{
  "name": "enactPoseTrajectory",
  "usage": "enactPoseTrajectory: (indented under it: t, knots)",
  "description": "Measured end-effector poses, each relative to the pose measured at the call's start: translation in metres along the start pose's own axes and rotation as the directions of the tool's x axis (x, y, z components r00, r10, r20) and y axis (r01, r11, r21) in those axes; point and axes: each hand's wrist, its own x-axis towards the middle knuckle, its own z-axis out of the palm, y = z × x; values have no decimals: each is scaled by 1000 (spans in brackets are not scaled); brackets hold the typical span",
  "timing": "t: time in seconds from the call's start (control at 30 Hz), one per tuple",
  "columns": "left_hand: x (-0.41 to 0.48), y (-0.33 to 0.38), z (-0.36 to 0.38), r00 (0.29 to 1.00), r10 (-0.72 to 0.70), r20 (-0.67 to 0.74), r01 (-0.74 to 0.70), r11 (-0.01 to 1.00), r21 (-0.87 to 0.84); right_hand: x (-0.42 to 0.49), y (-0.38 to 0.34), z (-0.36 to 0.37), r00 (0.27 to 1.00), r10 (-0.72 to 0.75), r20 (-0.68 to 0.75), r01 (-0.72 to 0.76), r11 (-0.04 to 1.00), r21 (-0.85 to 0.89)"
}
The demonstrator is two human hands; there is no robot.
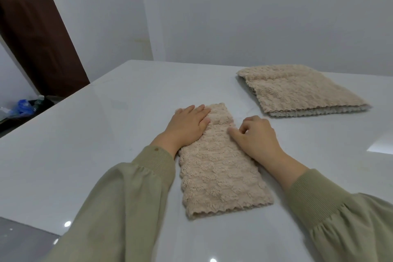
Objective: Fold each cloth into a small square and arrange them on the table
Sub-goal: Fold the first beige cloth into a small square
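A beige fluffy cloth [219, 174] lies folded into a long narrow strip in the middle of the white table [95, 134], running from near me away toward the wall. My left hand [189, 123] lies flat with straight fingers on the strip's far left part. My right hand [255, 136] sits at the strip's right edge with curled fingers and the thumb touching the cloth; whether it pinches the edge is unclear. A stack of larger beige cloths [297, 89] lies at the back right.
The table's left edge runs diagonally. Beyond it stand a dark brown door [36, 32] and a bin with blue plastic bags [23, 106]. Grey walls close the back. Glossy floor [21, 240] shows at the bottom left.
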Motion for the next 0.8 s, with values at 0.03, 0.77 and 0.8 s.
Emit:
enactPoseTrajectory:
  t: [0.03, 0.77, 0.8]
  knots:
    - [0, 0, 0, 1000, 0, 0, 0, 1000, -2, -3, 0, -1, 1000, -4, 17, 4, 1000, 12]
    - [0, 0, -2, 999, -27, 27, 27, 1000, 15, -59, -28, -8, 745, -644, 171, 639, 764, 93]
    - [1, 0, -2, 999, -27, 28, 26, 1000, 16, -59, -29, -9, 739, -655, 156, 651, 754, 84]
